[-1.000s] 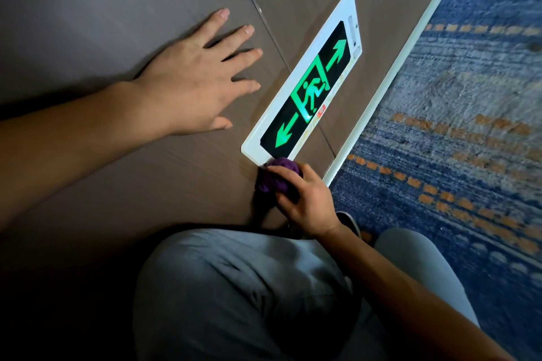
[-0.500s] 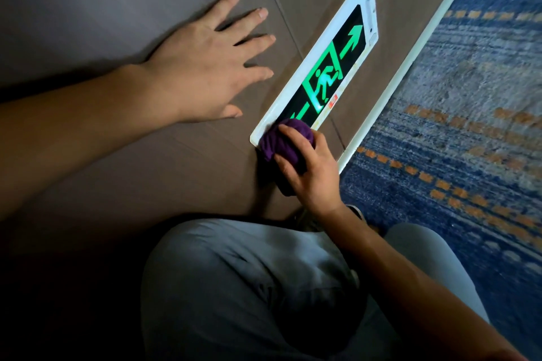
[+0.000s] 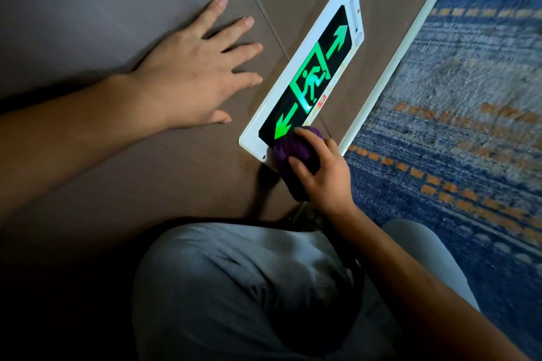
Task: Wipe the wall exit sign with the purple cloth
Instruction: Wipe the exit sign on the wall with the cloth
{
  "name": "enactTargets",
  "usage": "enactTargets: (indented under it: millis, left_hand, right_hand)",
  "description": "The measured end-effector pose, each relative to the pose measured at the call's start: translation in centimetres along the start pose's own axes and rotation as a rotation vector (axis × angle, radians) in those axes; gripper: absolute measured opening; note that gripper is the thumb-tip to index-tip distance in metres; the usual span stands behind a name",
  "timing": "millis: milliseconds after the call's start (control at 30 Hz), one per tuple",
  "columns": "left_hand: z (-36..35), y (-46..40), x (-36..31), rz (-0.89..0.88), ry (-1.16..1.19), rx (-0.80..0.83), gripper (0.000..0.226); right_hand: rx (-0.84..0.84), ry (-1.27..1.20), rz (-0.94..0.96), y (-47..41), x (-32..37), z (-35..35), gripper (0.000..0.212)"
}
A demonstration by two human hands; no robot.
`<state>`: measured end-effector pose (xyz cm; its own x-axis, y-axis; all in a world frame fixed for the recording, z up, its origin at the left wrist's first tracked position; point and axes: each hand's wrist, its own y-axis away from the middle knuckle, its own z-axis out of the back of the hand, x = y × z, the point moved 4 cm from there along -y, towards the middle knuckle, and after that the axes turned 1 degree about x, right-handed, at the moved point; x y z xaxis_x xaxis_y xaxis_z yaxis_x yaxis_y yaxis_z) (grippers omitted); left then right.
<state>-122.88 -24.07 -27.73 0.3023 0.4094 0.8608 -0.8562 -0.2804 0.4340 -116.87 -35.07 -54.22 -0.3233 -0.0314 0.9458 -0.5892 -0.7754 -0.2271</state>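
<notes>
The exit sign is fixed low on the brown wall, and it runs slantwise from the near left to the far right. It has a white frame around a black panel with two green arrows and a green running figure. Its right long edge lies close to the pale baseboard, with only a thin band of wall between them. To the right of the baseboard starts the blue carpet with rows of orange marks. To the left of the sign the wall is bare and wide, crossed by one thin panel seam that passes just beside the far fingertips of the left hand.

The purple cloth is bunched into a ball and it presses on the near corner of the sign, covering the frame there and touching the tip of the near green arrow. The right hand is closed around the cloth, with the fingers curled over it and the thumb on its near side; the forearm comes up from the near right, above the grey trousers.

The left hand lies flat on the wall to the left of the sign, fingers spread, holding nothing. Its fingertips are near the left edge of the sign but do not touch it.
</notes>
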Motion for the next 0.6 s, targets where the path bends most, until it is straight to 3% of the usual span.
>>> enactTargets:
  millis: [100,233,600]
  left_hand:
    - [-0.1,0.0,0.0,-0.001,-0.003,0.0,0.087]
    - [-0.2,-0.1,0.0,0.009,0.011,0.013,0.087]
    - [-0.1,-0.3,-1.3,0.001,0.112,0.057,0.082]
  right_hand:
    - [-0.055,-0.133,0.081,-0.5,3.1,-0.2,0.055]
    - [0.058,-0.131,0.146,0.9,4.2,-2.8,0.056]
    - [0.242,0.086,-0.05,1.8,-2.9,-3.3,0.057]
